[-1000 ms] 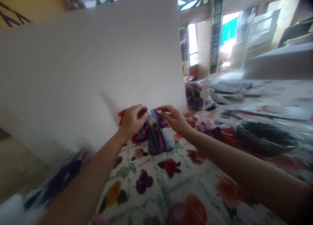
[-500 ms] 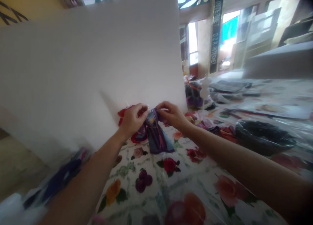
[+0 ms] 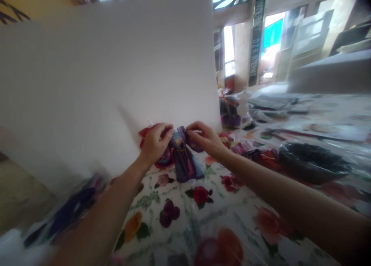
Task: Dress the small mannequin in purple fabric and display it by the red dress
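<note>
A small purple and blue garment point(image 3: 187, 163), shaped like a doll's dress with light dotted trim, is held over the flowered tablecloth point(image 3: 185, 208). My left hand point(image 3: 158, 140) is closed on the garment's upper left side, with a tiny white piece by its fingertips. On the other side, my right hand point(image 3: 204, 138) pinches the upper right edge, its fingers bent. Behind and below my left hand lies a red item point(image 3: 144, 134), partly hidden by that hand.
A large white board point(image 3: 116, 73) stands behind the hands. To the right are a black plastic-lined bowl point(image 3: 313, 160), a white bead-like stand point(image 3: 242, 107) and colourful fabric pieces. Dark blue fabric in plastic point(image 3: 72, 212) lies at left.
Both hands have stayed on the garment. Its skirt has shifted slightly left, and more purple cloth shows below my right hand. My left hand has moved slightly left.
</note>
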Available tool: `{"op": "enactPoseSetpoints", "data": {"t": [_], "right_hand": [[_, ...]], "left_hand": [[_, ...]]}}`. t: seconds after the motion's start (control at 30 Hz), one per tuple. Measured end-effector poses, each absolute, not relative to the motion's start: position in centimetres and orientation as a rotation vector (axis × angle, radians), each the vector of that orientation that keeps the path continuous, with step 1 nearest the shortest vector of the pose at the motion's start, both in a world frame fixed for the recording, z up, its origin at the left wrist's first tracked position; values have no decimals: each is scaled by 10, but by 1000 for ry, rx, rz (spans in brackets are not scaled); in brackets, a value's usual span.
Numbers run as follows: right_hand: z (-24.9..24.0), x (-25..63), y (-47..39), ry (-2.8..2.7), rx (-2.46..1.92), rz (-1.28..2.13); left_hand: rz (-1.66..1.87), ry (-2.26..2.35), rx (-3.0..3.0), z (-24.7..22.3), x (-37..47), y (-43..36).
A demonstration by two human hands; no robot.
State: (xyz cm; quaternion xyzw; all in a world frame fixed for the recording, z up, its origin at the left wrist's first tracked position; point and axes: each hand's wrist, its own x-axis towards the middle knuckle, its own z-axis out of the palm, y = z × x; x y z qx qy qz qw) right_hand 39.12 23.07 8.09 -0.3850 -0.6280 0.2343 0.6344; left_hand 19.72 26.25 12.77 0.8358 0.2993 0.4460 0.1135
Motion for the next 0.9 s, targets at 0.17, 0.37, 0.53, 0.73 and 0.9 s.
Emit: {"op": "enactPoseSetpoints", "data": {"t": [0.17, 0.37, 0.53, 0.73, 0.9], "right_hand": [[81, 385, 234, -1440, -899, 529], [84, 381, 234, -1428, -878, 557], [84, 383, 232, -1412, -852, 505], [79, 386, 236, -1579, -837, 426], [70, 389, 237, -1496, -828, 515]], "left_hand": [[1245, 823, 2335, 116, 190, 261], [1223, 798, 2269, 109, 186, 268], [1244, 771, 2219, 111, 186, 266], [1210, 775, 2245, 109, 186, 263], [1266, 796, 2275, 105, 188, 268]]}}
